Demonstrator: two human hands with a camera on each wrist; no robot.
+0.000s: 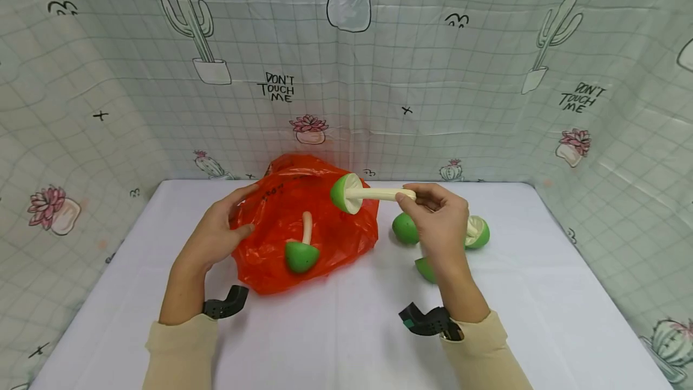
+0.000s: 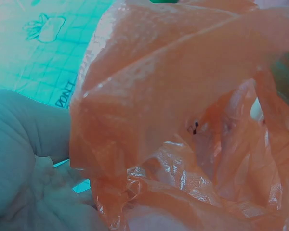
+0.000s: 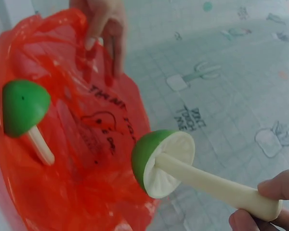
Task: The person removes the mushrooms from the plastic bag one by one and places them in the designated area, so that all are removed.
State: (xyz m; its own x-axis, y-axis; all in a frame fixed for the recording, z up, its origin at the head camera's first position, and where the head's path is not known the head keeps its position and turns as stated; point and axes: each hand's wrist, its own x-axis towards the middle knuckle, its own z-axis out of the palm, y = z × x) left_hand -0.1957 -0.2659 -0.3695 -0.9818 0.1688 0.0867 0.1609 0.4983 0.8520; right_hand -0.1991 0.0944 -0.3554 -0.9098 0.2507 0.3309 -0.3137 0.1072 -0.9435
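My right hand (image 1: 441, 215) pinches the end of the cream stem of a toy mushroom (image 1: 379, 194) between thumb and fingers. Its green cap points left, over the right part of a red plastic bag (image 1: 346, 239). At the bag's left side, my left hand (image 1: 213, 236) holds the edge, thumb and fingers spread around the plastic. A second green-capped mushroom (image 1: 302, 256) lies on the red plastic, stem pointing away from me. In the left wrist view the crumpled bag (image 2: 135, 106) fills most of the picture and covers some fingers.
More green mushrooms lie on the white table (image 1: 335, 342) to the right: one cap (image 1: 405, 229), another cap (image 1: 426, 271) partly behind my right wrist, and one (image 1: 479, 232) showing its pale underside. A patterned cactus cloth (image 1: 368, 89) hangs behind and on both sides.
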